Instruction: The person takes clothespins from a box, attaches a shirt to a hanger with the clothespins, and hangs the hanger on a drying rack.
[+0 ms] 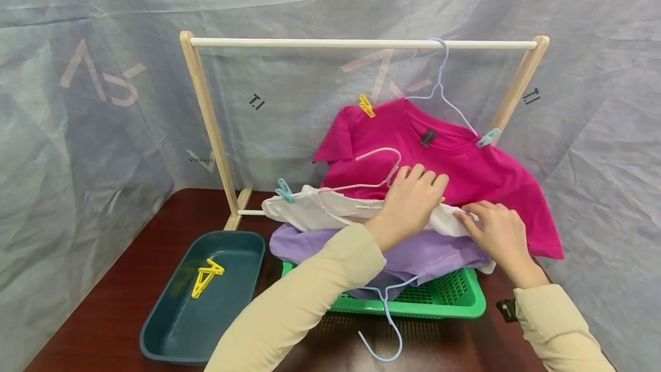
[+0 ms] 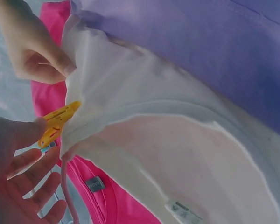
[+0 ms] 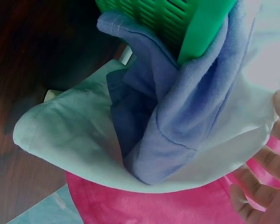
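Note:
A white shirt [image 1: 320, 214] lies over a purple garment [image 1: 310, 248], with a pink hanger [image 1: 397, 165] at its neck. A yellow clothespin [image 2: 58, 123] grips the white shirt's shoulder. At that clothespin is my left hand [image 1: 415, 197]; its thumb touches the clothespin and its other fingers are spread. My right hand [image 1: 498, 234] pinches the edge of the white shirt farther along, thumb against curled fingers. A blue clothespin [image 1: 284, 190] sits on the shirt's other shoulder. In the right wrist view, the white sleeve [image 3: 70, 126] hangs past purple cloth [image 3: 196, 107].
Behind, a magenta shirt [image 1: 377, 136] hangs by a blue hanger [image 1: 440, 73] from the rack's white rail [image 1: 310, 43]. Beneath the clothes is a green basket [image 1: 465, 297]; another blue hanger [image 1: 387, 314] projects forward. The dark tray [image 1: 178, 326] at left contains yellow clothespins [image 1: 206, 275].

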